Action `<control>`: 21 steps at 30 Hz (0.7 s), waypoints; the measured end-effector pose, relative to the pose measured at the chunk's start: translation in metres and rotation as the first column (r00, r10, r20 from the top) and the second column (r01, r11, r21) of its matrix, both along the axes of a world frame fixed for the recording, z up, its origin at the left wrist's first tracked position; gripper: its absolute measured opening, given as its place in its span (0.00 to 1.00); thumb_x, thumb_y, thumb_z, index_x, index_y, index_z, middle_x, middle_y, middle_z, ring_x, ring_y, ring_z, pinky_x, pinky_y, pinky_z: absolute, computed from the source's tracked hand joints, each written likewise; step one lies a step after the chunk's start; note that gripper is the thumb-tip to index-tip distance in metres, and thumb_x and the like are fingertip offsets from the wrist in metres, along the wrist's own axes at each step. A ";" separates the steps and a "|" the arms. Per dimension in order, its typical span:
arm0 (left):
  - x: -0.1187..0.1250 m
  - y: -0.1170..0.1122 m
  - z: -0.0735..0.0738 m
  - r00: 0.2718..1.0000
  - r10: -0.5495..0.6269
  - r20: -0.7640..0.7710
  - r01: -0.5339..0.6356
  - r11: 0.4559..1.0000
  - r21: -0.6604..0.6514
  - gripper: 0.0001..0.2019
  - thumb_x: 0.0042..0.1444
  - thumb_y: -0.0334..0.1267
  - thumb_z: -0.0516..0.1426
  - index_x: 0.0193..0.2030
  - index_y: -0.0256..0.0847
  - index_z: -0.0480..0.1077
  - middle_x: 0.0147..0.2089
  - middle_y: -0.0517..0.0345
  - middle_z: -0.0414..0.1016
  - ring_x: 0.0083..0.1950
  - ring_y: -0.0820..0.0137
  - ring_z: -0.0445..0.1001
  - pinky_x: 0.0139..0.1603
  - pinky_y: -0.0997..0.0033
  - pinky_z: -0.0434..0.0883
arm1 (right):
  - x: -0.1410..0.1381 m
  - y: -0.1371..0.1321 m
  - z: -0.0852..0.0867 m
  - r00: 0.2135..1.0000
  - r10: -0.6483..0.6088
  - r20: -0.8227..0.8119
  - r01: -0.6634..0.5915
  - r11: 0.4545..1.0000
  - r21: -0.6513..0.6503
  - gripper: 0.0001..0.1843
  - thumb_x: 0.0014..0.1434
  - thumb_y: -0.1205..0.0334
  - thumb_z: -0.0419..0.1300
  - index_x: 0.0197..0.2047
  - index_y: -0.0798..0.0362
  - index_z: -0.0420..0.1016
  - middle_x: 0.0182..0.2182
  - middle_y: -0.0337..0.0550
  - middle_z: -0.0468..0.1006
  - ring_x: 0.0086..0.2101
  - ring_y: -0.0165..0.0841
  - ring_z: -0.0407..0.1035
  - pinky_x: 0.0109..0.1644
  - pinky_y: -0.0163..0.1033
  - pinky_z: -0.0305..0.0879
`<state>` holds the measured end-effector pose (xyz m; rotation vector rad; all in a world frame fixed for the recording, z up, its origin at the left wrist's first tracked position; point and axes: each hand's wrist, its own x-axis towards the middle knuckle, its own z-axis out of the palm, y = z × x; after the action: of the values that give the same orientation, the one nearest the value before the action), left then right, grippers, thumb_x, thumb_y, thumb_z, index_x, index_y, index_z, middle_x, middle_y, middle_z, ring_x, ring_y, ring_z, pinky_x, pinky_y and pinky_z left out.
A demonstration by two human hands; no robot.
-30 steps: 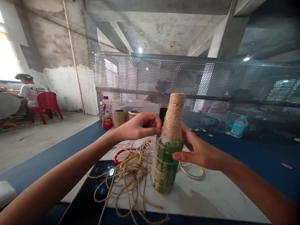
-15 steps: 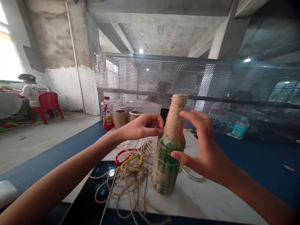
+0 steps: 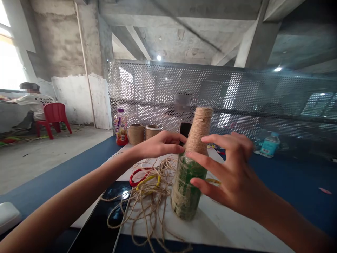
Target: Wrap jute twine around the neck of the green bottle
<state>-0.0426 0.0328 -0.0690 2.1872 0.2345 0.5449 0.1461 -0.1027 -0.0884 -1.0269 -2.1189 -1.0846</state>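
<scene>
Loose jute twine (image 3: 150, 207) tangles on a white board (image 3: 216, 221) at left; the left hand (image 3: 160, 146) curls narrowly, fingertips on the neck of an upright green glass bottle (image 3: 188, 186) (neck tightly coiled in rough twine); the right hand (image 3: 231, 179) spreads wide just beside it.

Left hand (image 3: 160, 146) loosely curled, right hand (image 3: 231, 175) wide open with fingers (image 3: 223, 141) spread, both reaching inward from the sides.
</scene>
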 end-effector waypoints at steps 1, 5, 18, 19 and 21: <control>0.000 0.000 -0.001 1.000 0.006 0.008 -0.006 1.000 0.003 0.18 0.57 0.43 0.56 0.49 0.33 0.69 0.29 0.62 0.66 0.29 0.76 0.61 0.27 0.76 0.59 | 0.000 -0.001 0.001 1.000 0.012 -0.027 -0.013 1.000 -0.027 0.15 0.58 0.53 0.59 0.47 0.47 0.69 0.52 0.51 0.57 0.51 0.49 0.58 0.57 0.61 0.52; 0.001 0.000 -0.001 0.999 0.031 0.026 -0.031 1.000 -0.001 0.18 0.55 0.43 0.57 0.48 0.33 0.70 0.29 0.61 0.68 0.29 0.75 0.63 0.26 0.76 0.60 | -0.003 -0.001 -0.002 0.975 0.023 -0.219 -0.039 0.997 -0.068 0.27 0.55 0.50 0.61 0.55 0.46 0.58 0.50 0.52 0.58 0.52 0.50 0.58 0.54 0.56 0.59; 0.000 0.000 -0.001 0.999 0.022 0.027 -0.023 0.999 0.023 0.21 0.56 0.45 0.58 0.52 0.34 0.68 0.23 0.68 0.53 0.24 0.78 0.53 0.22 0.77 0.50 | 0.003 0.016 -0.007 0.707 -0.211 -0.675 -0.293 0.781 -0.551 0.46 0.49 0.47 0.66 0.60 0.41 0.39 0.48 0.49 0.68 0.51 0.47 0.64 0.54 0.59 0.62; 0.000 0.000 -0.001 0.999 0.025 0.031 -0.025 0.999 0.030 0.23 0.56 0.45 0.59 0.55 0.36 0.66 0.23 0.68 0.52 0.24 0.78 0.52 0.22 0.76 0.50 | 0.006 0.016 -0.007 0.692 -0.209 -0.691 -0.345 0.745 -0.571 0.46 0.50 0.48 0.66 0.60 0.40 0.38 0.50 0.49 0.67 0.53 0.47 0.63 0.55 0.59 0.62; 0.000 0.001 -0.002 0.999 0.026 0.036 -0.028 0.999 0.046 0.25 0.55 0.45 0.59 0.58 0.38 0.64 0.23 0.69 0.51 0.24 0.77 0.51 0.22 0.76 0.50 | 0.013 0.019 -0.006 0.669 -0.173 -0.723 -0.473 0.652 -0.593 0.44 0.52 0.51 0.65 0.61 0.39 0.38 0.53 0.48 0.65 0.56 0.45 0.61 0.56 0.57 0.62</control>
<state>-0.0427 0.0334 -0.0710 2.2199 0.2347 0.6093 0.1589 -0.0839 -0.0939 -1.2804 -1.8452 0.4199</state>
